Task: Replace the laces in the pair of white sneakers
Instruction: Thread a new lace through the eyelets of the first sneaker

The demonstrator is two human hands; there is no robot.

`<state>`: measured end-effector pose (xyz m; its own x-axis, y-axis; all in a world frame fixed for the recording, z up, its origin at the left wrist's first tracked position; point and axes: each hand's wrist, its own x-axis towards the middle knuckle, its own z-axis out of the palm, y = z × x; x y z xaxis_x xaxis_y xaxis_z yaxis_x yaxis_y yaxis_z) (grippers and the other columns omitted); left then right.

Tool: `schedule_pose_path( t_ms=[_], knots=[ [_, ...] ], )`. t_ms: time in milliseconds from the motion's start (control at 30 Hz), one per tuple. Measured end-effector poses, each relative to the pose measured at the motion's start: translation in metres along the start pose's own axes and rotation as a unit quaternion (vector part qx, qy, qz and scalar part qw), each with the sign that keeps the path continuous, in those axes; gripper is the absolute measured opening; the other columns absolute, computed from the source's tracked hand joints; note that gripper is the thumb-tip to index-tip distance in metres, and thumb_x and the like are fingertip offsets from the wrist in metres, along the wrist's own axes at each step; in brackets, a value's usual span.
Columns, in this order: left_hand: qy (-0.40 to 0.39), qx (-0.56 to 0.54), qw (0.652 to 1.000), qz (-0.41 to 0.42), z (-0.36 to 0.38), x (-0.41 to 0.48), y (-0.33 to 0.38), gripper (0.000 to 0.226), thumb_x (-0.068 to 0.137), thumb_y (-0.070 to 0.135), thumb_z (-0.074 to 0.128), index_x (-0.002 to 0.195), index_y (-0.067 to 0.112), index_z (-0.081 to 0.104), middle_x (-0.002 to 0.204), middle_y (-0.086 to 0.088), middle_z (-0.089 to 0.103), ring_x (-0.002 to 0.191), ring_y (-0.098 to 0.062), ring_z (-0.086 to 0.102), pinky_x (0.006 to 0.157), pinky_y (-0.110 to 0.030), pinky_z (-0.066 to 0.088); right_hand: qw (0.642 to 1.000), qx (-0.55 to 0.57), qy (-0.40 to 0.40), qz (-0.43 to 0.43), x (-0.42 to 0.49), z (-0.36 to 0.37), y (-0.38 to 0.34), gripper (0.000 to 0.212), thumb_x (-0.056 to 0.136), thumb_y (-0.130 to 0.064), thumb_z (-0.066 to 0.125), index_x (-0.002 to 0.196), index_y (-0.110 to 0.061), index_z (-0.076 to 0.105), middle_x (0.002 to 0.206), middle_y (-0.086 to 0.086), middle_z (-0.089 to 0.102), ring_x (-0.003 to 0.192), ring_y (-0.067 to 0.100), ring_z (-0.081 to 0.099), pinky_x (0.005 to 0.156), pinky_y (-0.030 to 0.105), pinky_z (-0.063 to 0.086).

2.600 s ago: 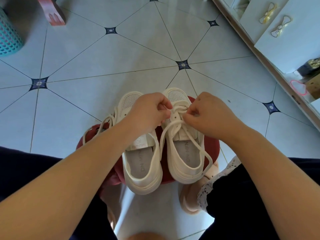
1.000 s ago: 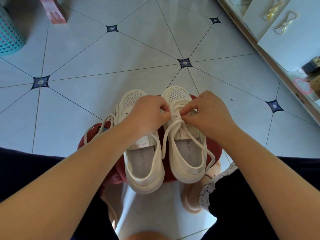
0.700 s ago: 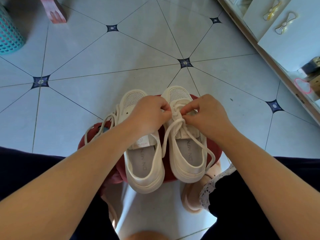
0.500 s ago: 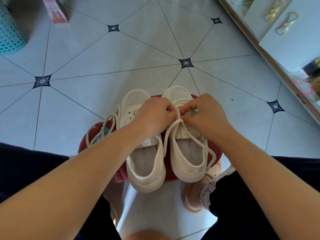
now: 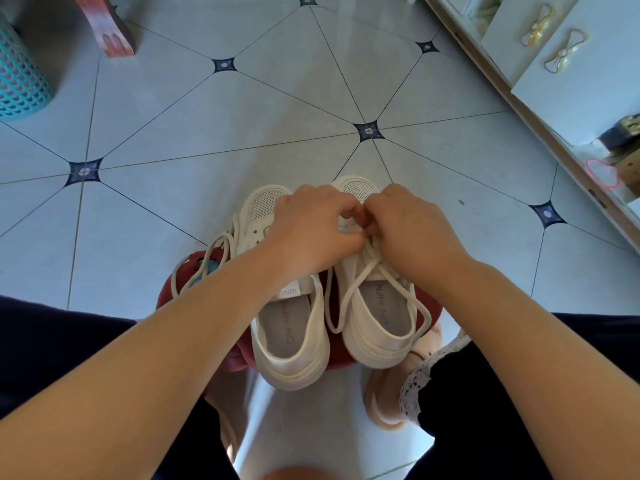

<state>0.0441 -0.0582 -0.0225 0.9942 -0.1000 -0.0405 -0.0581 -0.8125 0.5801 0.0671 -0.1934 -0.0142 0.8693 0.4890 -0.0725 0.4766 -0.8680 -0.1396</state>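
Left hand (image 5: 311,230) and right hand (image 5: 412,230) have closed in, knuckles nearly touching. Fingers pinch the lace (image 5: 372,254) at the toe-end eyelets of the right-side sneaker (image 5: 377,320) on the red stool (image 5: 166,296). Still threading.

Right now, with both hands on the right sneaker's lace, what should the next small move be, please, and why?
Probably draw the lace through and snug it: the left hand and right hand both pinch it near the toe end of the right sneaker, while slack loops hang loose beside its heel.
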Motion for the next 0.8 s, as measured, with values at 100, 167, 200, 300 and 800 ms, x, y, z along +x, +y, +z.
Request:
schedule_pose_path(
  t_ms=[100,167,200,300,800],
  knots=[
    [0.0,0.016,1.0,-0.005,-0.001,-0.001,-0.005,0.022,0.073,0.029,0.059,0.094,0.035,0.064,0.09,0.014,0.051,0.087,-0.012,0.042,0.083,-0.034,0.031,0.999,0.043,0.017,-0.002,-0.002,-0.007,0.003,0.015,0.087,-0.005,0.047,0.097,-0.011,0.056,0.096,0.006,0.046,0.074,0.024,0.051,0.063,0.03,0.035],
    [-0.002,0.015,1.0,-0.011,-0.001,-0.003,-0.008,0.02,0.074,0.026,0.059,0.091,0.035,0.06,0.089,0.014,0.053,0.088,-0.013,0.044,0.082,-0.033,0.028,0.997,0.062,0.04,0.018,-0.001,-0.014,0.009,0.016,0.084,-0.001,0.048,0.09,-0.014,0.056,0.088,-0.001,0.042,0.071,0.019,0.05,0.062,0.028,0.034],
    [-0.003,0.012,1.0,-0.014,-0.001,-0.005,-0.009,0.019,0.074,0.024,0.059,0.09,0.035,0.059,0.089,0.014,0.053,0.089,-0.013,0.045,0.082,-0.033,0.027,0.995,0.072,0.049,0.037,0.001,-0.019,0.013,0.017,0.083,-0.001,0.05,0.086,-0.016,0.055,0.085,-0.004,0.043,0.069,0.015,0.051,0.061,0.026,0.035],
    [-0.015,0.006,1.0,-0.021,-0.002,-0.007,-0.01,0.019,0.076,0.021,0.058,0.087,0.035,0.055,0.091,0.013,0.057,0.094,-0.015,0.05,0.086,-0.034,0.028,0.977,0.151,0.11,0.104,-0.001,-0.042,0.028,0.014,0.089,-0.009,0.053,0.082,-0.021,0.052,0.089,-0.003,0.056,0.069,0.007,0.064,0.064,0.022,0.042],
    [-0.071,-0.105,0.99,-0.064,0.001,-0.007,-0.004,0.028,0.078,0.014,0.055,0.096,0.035,0.053,0.084,0.012,0.061,0.083,-0.009,0.059,0.081,-0.034,0.048,0.637,0.739,0.134,0.172,-0.002,-0.064,0.019,0.027,0.095,-0.003,0.037,0.072,-0.014,0.043,0.049,-0.005,0.043,0.045,0.01,0.028,0.049,0.022,0.043]
  ],
)
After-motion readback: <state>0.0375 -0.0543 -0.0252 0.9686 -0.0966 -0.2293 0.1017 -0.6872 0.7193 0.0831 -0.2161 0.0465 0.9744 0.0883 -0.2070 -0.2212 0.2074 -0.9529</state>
